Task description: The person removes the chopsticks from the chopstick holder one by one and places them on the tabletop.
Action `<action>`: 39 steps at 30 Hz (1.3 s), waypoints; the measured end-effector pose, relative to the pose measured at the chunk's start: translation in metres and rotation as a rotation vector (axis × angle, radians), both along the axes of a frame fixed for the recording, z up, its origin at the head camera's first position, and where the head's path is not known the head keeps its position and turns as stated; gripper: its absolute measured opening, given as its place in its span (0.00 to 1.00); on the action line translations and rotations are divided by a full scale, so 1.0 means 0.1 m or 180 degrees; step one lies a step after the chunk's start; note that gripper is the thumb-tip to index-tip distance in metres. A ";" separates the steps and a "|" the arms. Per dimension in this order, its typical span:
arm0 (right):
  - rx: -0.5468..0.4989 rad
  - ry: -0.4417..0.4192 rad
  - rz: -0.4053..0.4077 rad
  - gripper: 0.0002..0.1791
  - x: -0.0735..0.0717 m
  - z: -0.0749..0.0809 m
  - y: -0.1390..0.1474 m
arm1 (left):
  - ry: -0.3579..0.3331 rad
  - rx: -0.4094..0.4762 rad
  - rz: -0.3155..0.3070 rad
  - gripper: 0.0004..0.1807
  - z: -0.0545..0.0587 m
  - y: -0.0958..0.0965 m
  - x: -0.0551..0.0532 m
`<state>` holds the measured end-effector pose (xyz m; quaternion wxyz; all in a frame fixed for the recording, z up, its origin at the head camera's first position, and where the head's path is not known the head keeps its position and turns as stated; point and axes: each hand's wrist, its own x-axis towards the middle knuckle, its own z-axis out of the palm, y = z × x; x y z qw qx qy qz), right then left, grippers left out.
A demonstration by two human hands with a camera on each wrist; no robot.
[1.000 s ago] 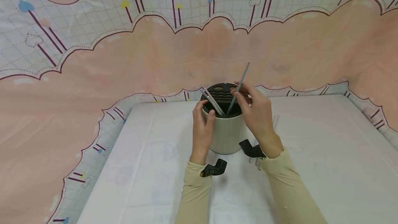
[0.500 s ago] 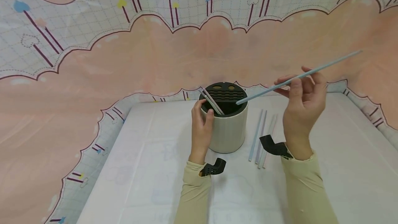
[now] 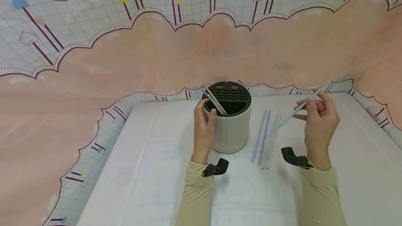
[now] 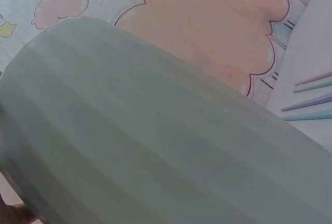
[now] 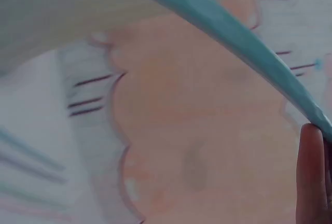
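Note:
A whitish ribbed pen holder (image 3: pixel 230 133) with a black slotted top stands upright on the table. My left hand (image 3: pixel 204 132) grips its left rim, thumb at the front. Its ribbed wall fills much of the left wrist view. Pale thin sticks (image 3: pixel 216 104) lean in the front opening. To the right, my right hand (image 3: pixel 320 128) pinches a long light-blue stick (image 3: pixel 289 117) near its middle, slanted down to the left. In the right wrist view this blue stick (image 5: pixel 223 27) crosses above one fingertip (image 5: pixel 311 177).
Several pastel sticks (image 3: pixel 260 135) lie side by side on the white table (image 3: pixel 157 170), right of the holder; the held stick's lower end overlaps them in view. A pink patterned cloth (image 3: pixel 176 58) hangs behind the table's back edge.
My right hand has drawn the blue stick out of the holder's opening, moved right, then lowered it beside the loose sticks. My left hand stays on the rim.

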<state>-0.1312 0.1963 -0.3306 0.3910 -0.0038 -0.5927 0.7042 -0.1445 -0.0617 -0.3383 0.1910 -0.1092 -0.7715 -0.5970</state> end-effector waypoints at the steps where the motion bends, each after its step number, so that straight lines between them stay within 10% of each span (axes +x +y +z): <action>1: 0.0143 -0.0157 -0.0040 0.16 -0.01 -0.07 0.01 | 0.0009 0.0002 -0.0001 0.23 0.00 0.00 0.00; 10: 0.1118 -0.1390 -0.0236 0.21 -0.25 -0.77 0.22 | -0.0031 0.0001 -0.0030 0.22 0.00 -0.02 -0.01; 16: 0.1419 -0.1604 -0.0176 0.27 -0.53 -1.44 0.54 | 0.0019 -0.0079 -0.0023 0.24 -0.30 -0.05 -0.22; 22: 0.1541 -0.2166 0.0232 0.29 -0.27 -1.06 0.31 | 0.0019 -0.0100 0.0003 0.26 -0.35 -0.06 -0.26; 39: 0.2015 -0.2980 0.0594 0.34 -0.30 -1.15 0.34 | -0.0012 -0.0047 -0.0042 0.23 -0.33 -0.05 -0.29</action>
